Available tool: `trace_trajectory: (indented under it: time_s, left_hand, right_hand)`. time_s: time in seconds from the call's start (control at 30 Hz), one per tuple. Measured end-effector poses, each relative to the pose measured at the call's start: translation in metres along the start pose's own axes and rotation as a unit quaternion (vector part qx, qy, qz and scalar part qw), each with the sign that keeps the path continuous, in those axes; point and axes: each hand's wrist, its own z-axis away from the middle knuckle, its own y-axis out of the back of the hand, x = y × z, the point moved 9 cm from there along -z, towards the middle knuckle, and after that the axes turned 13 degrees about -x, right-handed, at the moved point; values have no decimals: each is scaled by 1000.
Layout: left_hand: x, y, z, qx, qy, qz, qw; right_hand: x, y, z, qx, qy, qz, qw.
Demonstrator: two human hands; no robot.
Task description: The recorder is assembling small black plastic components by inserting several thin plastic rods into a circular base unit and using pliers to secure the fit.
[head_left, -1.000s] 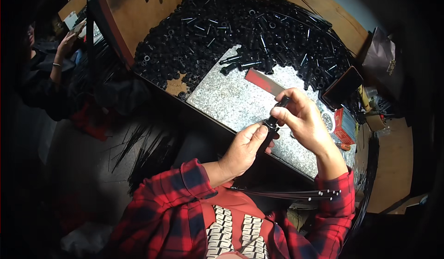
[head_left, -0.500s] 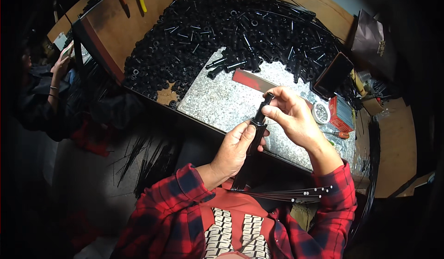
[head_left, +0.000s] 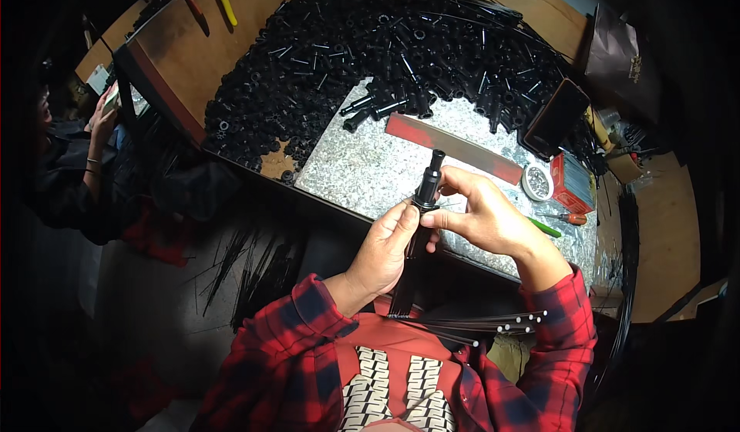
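A black tubular part point(head_left: 430, 178) with a narrow neck and a ringed collar stands nearly upright over the front edge of the bench. My left hand point(head_left: 384, 248) is closed round its lower end, thumb pressed below the collar. At the collar, my right hand point(head_left: 487, 215) pinches with thumb and forefinger from the right side. Whether a small piece sits between those fingertips is hidden. Below the hands, several thin black rods with white tips point(head_left: 509, 326) lie across my lap.
A large heap of black tubular parts point(head_left: 347, 54) fills the back of the speckled bench top point(head_left: 331, 154). A red-and-grey bar point(head_left: 455, 148), a phone point(head_left: 556, 116), a white tub point(head_left: 536, 182), a red box point(head_left: 570, 184) and a screwdriver point(head_left: 572, 218) lie rightward. At left, another person's hand point(head_left: 102, 120) shows.
My right hand has slid down from the top of the black part to its collar, leaving the neck bare. My left hand keeps its grip and has shifted slightly left.
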Motion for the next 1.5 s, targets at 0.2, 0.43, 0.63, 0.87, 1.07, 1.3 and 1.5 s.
trace_trajectory:
  time_s: [0.2,0.43,0.63,0.87,1.07,1.3,1.5]
  left_hand:
    - [0,4,2,-18,0,-20,1000]
    - [0,-5,2,-18,20,-12,1000]
    - [-2,-1,3,-15,22,-9,1000]
    - [-1,-1,3,-2,13,-2,1000]
    - [0,1,3,-23,-2,-7,1000]
    - [1,-3,3,-27,-8,-10,1000]
    - [7,-7,3,-26,-18,-17,999]
  right_hand:
    - [3,0,-2,-30,-27,-7,999]
    - [13,2,-2,-53,-30,-74,995]
    - [16,2,-5,-35,-25,-97,994]
    - [3,7,-1,19,37,1,999]
    - [-6,-2,2,-9,24,76,997]
    - [4,-3,2,-4,25,-61,998]
    - [-6,-2,1,-12,61,57,996]
